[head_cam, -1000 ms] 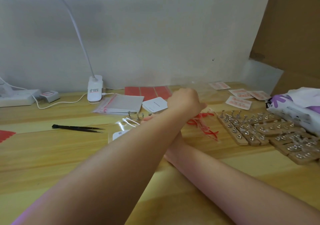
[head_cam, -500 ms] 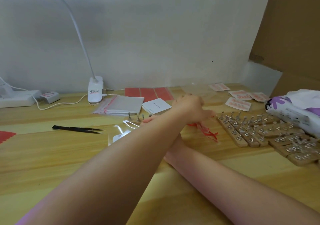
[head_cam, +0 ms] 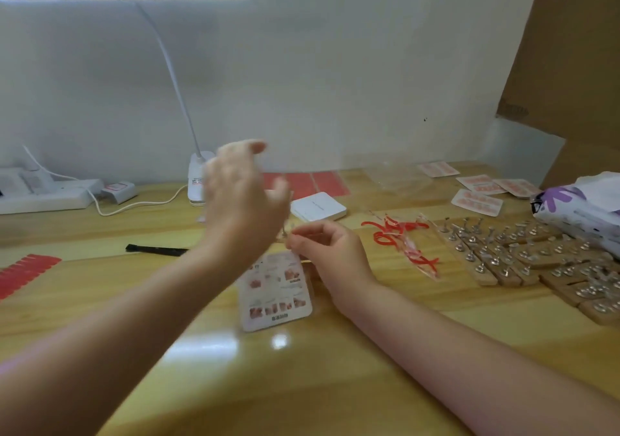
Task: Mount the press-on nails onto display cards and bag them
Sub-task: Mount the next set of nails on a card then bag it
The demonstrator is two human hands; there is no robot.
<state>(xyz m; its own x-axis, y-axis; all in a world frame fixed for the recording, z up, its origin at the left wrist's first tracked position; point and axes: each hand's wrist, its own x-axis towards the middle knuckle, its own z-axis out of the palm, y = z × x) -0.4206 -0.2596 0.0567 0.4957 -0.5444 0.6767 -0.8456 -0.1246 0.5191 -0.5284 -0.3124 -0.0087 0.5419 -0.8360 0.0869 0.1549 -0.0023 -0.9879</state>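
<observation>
Watching through the head camera, I saw the bagged card (head_cam: 275,290) lying flat on the desk (head_cam: 335,385), about midway along it and nearer the front edge than the wall. Its long axis ran front to back, tilted a little, with the bag's mouth at the far end. That far end sat directly under my right hand (head_cam: 330,251), whose fingers were curled together and seemed to pinch the bag's top edge; the film was too clear for me to be certain. My left hand (head_cam: 240,197) hung above and to the left of the card, fingers loosely spread and blurred, holding nothing I could make out. So the right hand was plainly nearer, already at the mouth, and I judged sealing the flap would fall to it. The peeled red strips (head_cam: 402,241) lay just right of that hand, toward the wooden blocks (head_cam: 523,261).
</observation>
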